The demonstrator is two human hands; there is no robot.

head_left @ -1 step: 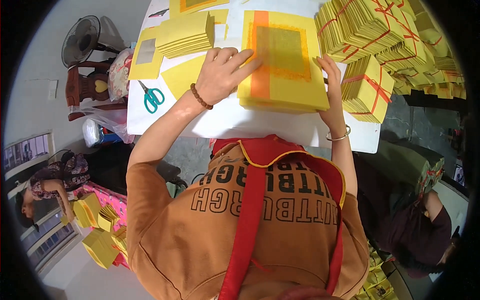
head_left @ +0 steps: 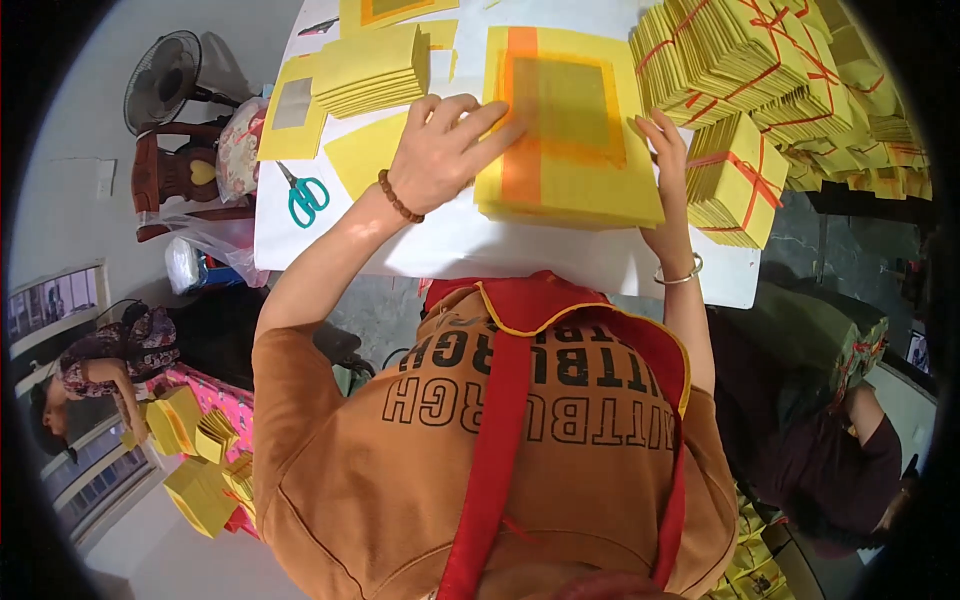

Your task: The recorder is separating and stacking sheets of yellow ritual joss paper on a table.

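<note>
A thick stack of yellow sheets (head_left: 625, 190) lies on the white table (head_left: 420, 250) between the two hands, an orange strip (head_left: 522, 180) running down its left part and a dark square panel (head_left: 570, 100) at the middle of the top sheet. The left hand (head_left: 440, 150), back upward, has its fingers spread and reaching over the stack's left edge onto the strip, grasping nothing that shows. The right hand (head_left: 665, 170) stands along the right edge, its fingers loosely bent and parted; whether it pinches any sheets cannot be told. A narrow band of table top separates the stack from the near table edge, and a wider stretch of white lies under the left forearm. Just beyond the right hand, a red-tied yellow bundle (head_left: 735, 175) crowds that side, with larger tied bundles (head_left: 720, 50) farther back. To the left are a folded yellow pile (head_left: 370, 75), a sheet with a grey square (head_left: 290, 110) and, near the left table edge, teal-handled scissors (head_left: 307, 200). A fan (head_left: 165, 80) stands off the table, well apart.
</note>
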